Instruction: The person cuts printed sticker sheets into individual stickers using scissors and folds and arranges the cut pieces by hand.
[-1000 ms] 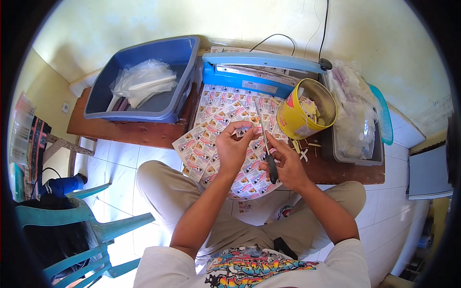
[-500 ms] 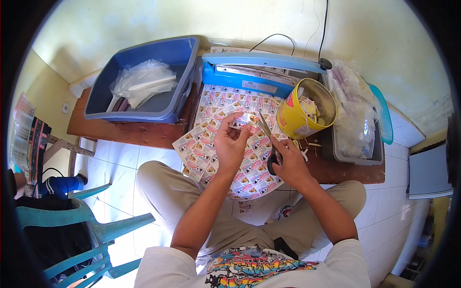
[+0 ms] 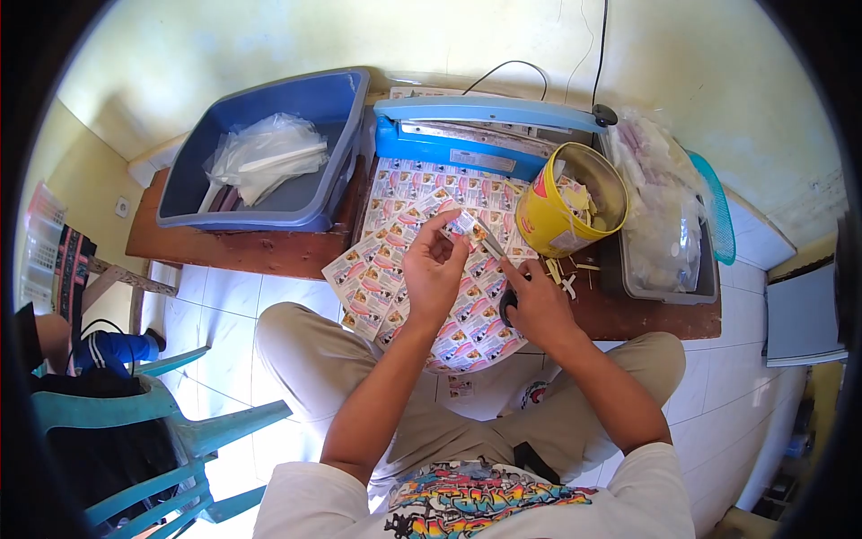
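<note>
My left hand [image 3: 435, 269] pinches a small printed paper label [image 3: 462, 223] between thumb and fingers. In my right hand [image 3: 542, 307] is a pair of scissors [image 3: 491, 241] with dark handles, its blades pointing up and left at the label's right edge. Whether the blades touch the paper is hard to make out. Beneath both hands lie overlapping printed label sheets [image 3: 382, 286], covered in rows of the same small picture. To the right of the scissors, a yellow tin [image 3: 544, 214] leans toward me with paper scraps [image 3: 579, 205] inside.
Behind the sheets stands a blue impulse sealer [image 3: 458, 153]. A blue tub [image 3: 269, 216] at left holds clear plastic bags [image 3: 269, 153]. On the right, a grey bin [image 3: 669, 296] is piled with plastic packs [image 3: 664, 242]. Paper strips [image 3: 561, 277] lie on the wooden bench [image 3: 646, 319]. A green chair [image 3: 193, 431] stands at lower left.
The label has turned in my left fingers and now sits more upright. The scissors have shifted slightly down, with my right hand still around their handles.
</note>
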A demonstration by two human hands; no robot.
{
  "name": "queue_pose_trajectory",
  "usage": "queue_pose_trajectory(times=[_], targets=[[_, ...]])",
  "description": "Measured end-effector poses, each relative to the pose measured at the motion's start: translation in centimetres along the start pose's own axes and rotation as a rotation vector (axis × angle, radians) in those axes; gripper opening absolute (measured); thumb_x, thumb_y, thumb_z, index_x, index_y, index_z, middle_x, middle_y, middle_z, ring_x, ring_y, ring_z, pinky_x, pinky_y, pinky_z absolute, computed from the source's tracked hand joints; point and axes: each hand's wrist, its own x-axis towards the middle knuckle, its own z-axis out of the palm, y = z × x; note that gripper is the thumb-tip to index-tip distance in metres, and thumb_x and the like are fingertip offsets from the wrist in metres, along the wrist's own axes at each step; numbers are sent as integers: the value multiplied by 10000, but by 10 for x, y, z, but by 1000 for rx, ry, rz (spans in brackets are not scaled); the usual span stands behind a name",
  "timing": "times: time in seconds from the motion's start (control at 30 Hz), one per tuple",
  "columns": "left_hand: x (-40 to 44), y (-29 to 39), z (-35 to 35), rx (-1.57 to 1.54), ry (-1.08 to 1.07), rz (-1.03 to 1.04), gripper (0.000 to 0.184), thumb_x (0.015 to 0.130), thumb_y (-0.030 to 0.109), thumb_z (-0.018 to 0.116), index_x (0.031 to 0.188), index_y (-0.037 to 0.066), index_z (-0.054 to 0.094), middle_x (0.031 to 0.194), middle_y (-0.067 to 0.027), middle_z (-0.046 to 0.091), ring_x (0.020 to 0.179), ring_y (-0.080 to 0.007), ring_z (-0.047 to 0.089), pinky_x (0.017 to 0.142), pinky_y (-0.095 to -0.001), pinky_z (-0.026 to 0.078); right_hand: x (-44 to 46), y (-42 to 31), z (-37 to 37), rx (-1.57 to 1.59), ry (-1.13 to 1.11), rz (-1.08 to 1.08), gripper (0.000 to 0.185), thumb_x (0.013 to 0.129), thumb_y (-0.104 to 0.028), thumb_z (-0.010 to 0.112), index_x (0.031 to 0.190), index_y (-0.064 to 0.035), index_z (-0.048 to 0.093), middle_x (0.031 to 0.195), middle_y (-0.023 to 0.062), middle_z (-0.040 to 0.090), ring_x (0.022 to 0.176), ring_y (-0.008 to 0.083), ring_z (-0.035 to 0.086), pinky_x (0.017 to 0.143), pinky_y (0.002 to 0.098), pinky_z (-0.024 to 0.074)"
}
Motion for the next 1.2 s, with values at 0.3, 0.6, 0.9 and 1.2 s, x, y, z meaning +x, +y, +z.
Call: queue_pose_trajectory(times=[0.3, 0.6, 0.9, 1.2], targets=[[2, -8, -3, -9, 14, 34, 195, 943, -18, 711, 1135, -10, 676, 815, 21, 621, 704, -21, 544, 613, -194, 448, 2, -4, -1, -55, -50, -9, 776, 795, -102, 775, 1515, -91, 485, 1291, 187, 537, 1112, 388, 649, 923, 473, 565], [1, -8, 0, 5, 15, 28, 159, 966, 1, 709, 1126, -6, 701, 754, 61, 612, 671, 5, 500, 575, -187, 387, 5, -4, 1, -118, -95, -59, 781, 808, -174, 813, 1507, -64, 483, 1265, 197, 544, 1125, 382, 645, 917, 480, 563], [0, -7, -2, -34, -2, 11, 151, 985, -14, 669, 1133, -13, 696, 835, 41, 648, 731, -2, 539, 633, -191, 437, 2, -13, -24, -118, -144, -39, 692, 832, -227, 808, 1446, -57, 539, 1243, 165, 579, 1092, 359, 668, 891, 483, 571], [-2, -9, -3, 15, -120, -34, 154, 985, -3, 676, 1133, -16, 713, 868, 39, 661, 764, 0, 541, 657, -189, 441, 17, -15, -34, 641, 197, -31, 365, 917, -128, 761, 1243, 11, 675, 971, 115, 740, 725, 172, 730, 671, 301, 589]])
